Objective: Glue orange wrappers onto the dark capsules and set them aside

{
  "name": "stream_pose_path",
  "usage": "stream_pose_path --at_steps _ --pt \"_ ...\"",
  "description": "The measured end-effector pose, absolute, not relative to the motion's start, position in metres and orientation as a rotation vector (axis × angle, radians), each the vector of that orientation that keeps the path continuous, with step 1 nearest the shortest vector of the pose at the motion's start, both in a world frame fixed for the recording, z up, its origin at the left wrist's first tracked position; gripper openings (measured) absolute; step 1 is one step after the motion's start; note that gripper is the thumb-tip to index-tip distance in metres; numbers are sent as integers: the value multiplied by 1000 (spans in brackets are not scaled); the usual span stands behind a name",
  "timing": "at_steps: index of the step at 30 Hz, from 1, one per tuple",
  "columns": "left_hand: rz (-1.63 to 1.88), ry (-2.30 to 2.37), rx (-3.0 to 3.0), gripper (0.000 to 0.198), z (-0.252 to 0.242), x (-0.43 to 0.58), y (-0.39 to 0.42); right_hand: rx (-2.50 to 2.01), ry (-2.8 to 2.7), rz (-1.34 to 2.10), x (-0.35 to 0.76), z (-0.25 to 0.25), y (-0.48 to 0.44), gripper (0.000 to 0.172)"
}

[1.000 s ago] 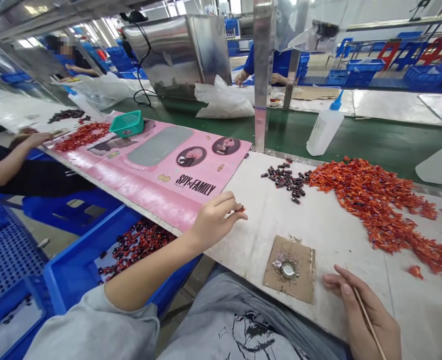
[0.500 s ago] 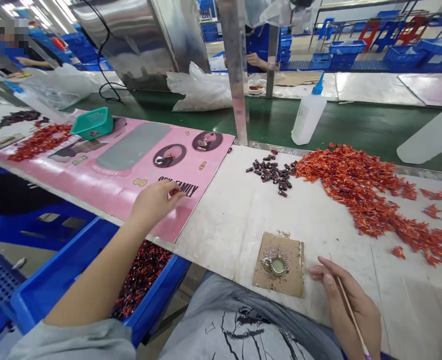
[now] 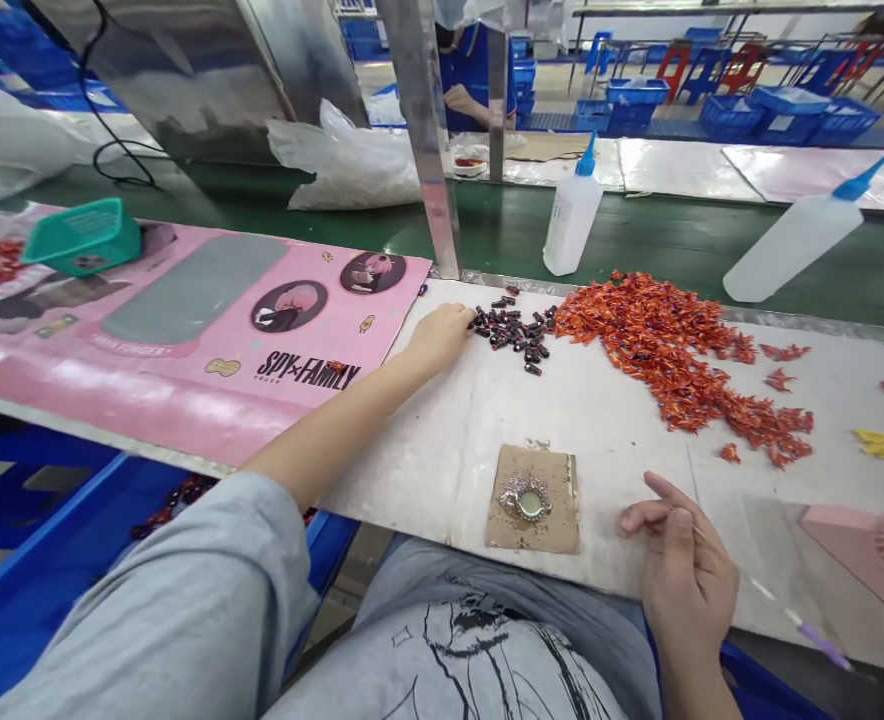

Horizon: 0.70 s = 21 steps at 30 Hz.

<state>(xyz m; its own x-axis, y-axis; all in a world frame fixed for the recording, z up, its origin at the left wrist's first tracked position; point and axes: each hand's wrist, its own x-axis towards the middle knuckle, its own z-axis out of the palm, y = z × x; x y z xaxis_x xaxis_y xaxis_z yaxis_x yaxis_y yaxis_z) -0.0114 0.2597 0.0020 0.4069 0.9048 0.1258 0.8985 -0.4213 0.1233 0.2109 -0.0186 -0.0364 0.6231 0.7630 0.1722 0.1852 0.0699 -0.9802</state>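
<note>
Inside blue bin [image 3: 59,560], dark red pieces [image 3: 176,500].

Bare tabletop [image 3: 498,405] lies between cardboard [image 3: 560,515] and dark pieces [image 3: 515,331]; a metal post [image 3: 428,170] obstructs the way behind.

Factory workroom: long green belt [image 3: 659,240], blue plastic crates [image 3: 731,118], heaped small parts [image 3: 652,330] on a workbench [image 3: 427,460].

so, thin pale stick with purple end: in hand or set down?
In hand: the stick juts from the right hand, purple end outward.
</note>
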Motion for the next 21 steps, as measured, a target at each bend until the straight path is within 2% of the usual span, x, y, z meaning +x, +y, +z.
stream_pose_path --at_steps 4,8,11,13,17,21 --pt "329 1691 2549 32 3 -16 254 -1403 -1039 464 208 -28 -20 32" --pt "435 1665 2455 26 13 -43 206 -1364 -1305 611 194 -15 -11 26" --pt "818 1564 2324 18 19 -59 154 -1395 -1421 778 179 -15 -2 21" --pt "937 1527 2272 15 20 -65 122 -1424 -1499 773 172 -18 3 21" --pt "970 1433 2083 15 17 -69 81 -1459 -1586 663 166 -23 6 20" --pt "993 1304 1730 2 6 -67 65 -1451 -1578 675 165 -23 5 22"
